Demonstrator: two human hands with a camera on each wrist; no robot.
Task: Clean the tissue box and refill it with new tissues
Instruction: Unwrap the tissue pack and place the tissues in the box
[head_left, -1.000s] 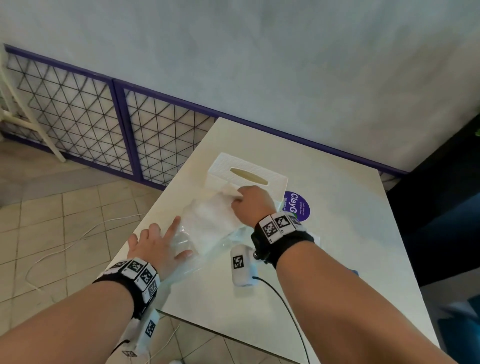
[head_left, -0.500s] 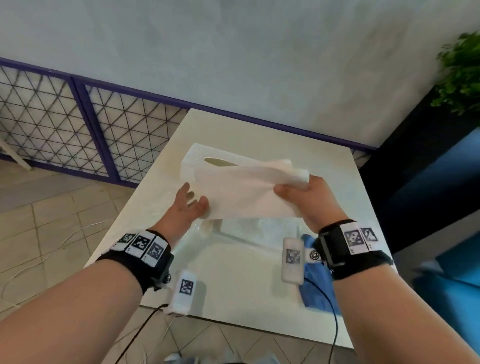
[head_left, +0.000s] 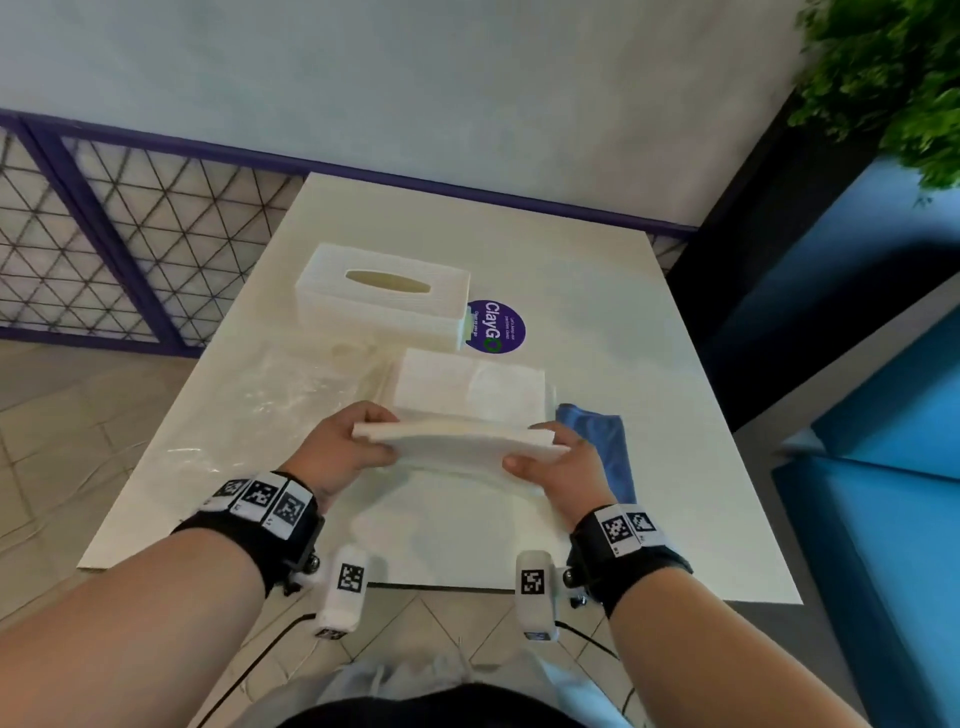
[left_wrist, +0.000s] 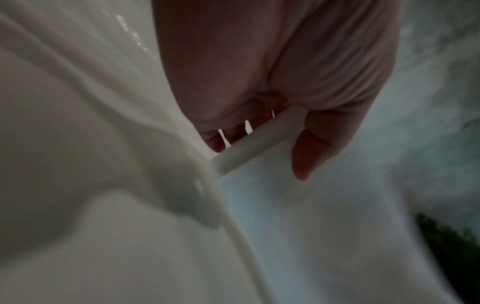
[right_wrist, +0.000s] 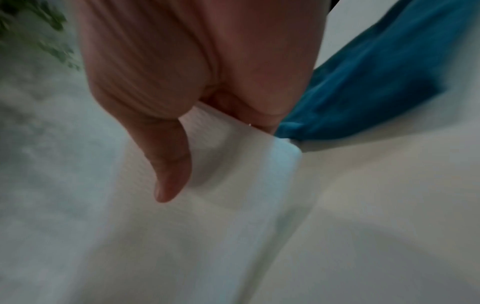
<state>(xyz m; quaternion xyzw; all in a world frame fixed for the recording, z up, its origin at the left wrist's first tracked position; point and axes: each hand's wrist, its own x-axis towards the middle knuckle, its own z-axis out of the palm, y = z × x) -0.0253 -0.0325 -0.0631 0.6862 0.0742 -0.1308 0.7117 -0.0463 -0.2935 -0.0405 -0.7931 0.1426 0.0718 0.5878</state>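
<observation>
Hands (head_left: 343, 452) pinching tissue stack (head_left: 457, 441) ends

Your head view is evenly lit and soft, with mild glare on the glossy table (head_left: 613, 332). The plant (head_left: 893, 78) at upper right smears with motion blur, and straight edges bow toward the frame's borders. Your two wrist views are dim, grainy and streaked with blur, sharpest near the middle.

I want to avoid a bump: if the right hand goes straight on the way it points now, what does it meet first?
The right hand grips one end of the tissue stack and points away from the person. Straight ahead, probably the tissue pile on the table; the tissue box stands behind it. Depth is unclear.
</observation>
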